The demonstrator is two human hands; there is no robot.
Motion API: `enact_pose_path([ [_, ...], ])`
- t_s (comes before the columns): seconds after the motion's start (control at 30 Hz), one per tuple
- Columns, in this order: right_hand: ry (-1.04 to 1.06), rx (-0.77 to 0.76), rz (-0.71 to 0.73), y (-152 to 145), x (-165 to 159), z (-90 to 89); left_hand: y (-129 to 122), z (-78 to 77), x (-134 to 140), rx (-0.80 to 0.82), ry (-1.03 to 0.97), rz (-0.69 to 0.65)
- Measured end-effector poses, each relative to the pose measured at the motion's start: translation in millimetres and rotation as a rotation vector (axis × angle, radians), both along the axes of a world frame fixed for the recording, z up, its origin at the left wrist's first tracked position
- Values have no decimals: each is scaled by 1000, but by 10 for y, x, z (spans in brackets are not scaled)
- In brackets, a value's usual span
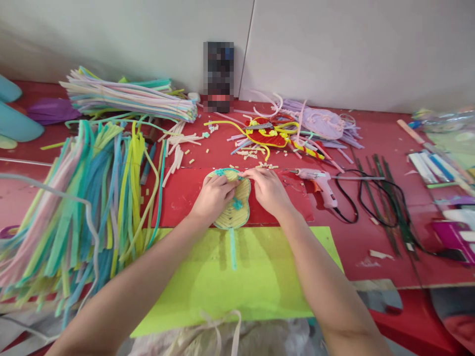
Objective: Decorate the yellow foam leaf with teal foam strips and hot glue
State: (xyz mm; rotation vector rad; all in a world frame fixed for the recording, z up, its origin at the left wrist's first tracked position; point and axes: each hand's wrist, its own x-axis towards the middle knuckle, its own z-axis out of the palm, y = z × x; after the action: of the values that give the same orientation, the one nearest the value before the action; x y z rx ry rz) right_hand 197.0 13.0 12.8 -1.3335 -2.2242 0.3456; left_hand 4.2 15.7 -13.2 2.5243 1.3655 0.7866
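Observation:
A pale yellow fan made of pipe cleaners lies on a red board, with a teal rim, teal flowers and a teal handle pointing toward me. My left hand is closed over the fan's left side, with its fingers curled on the yellow surface. At the top right of the rim, my right hand pinches the edge between thumb and fingers. Any small piece between those fingertips is hidden. One teal flower shows between the hands, and another sits at the top left of the rim.
Bundles of colored pipe cleaners stand at the left. A pink glue gun with a black cord lies right of the board. Behind are cut bits, a lilac woven piece and a propped phone. A lime sheet covers the front.

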Motion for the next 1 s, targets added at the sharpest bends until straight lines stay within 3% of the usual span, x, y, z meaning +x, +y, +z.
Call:
enact_pose_path([
  [0.47,15,7,0,8,8,-11,-23,4,9,37,40,38],
  [1.0,16,2,8,1,0,13,7,17,19,-27,32,40],
])
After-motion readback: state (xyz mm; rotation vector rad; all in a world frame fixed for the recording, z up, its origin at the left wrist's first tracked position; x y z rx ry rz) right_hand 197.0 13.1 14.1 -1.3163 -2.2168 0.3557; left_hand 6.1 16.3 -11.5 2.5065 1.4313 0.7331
